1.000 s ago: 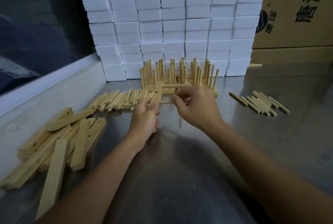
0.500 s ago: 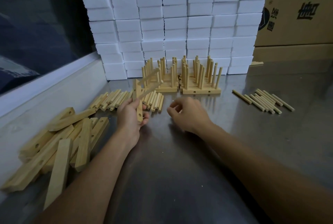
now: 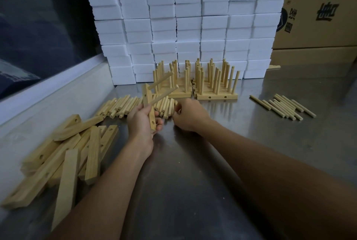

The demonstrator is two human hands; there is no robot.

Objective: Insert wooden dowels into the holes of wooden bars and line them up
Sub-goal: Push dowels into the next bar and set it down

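My left hand (image 3: 144, 122) grips wooden bar (image 3: 149, 108) upright above desk (image 3: 193, 181), mid-desk; two dowels (image 3: 164, 96) stick out of bar's upper holes, slanting up toward far edge. My right hand (image 3: 190, 115) rests just beside, fingers curled at loose dowel pile (image 3: 123, 105); cannot tell whether it pinches one. Finished bars with upright dowels (image 3: 212, 83) line far edge. Spare bars (image 3: 63, 154) heaped by left edge. More dowels (image 3: 284, 106) lie toward right edge.
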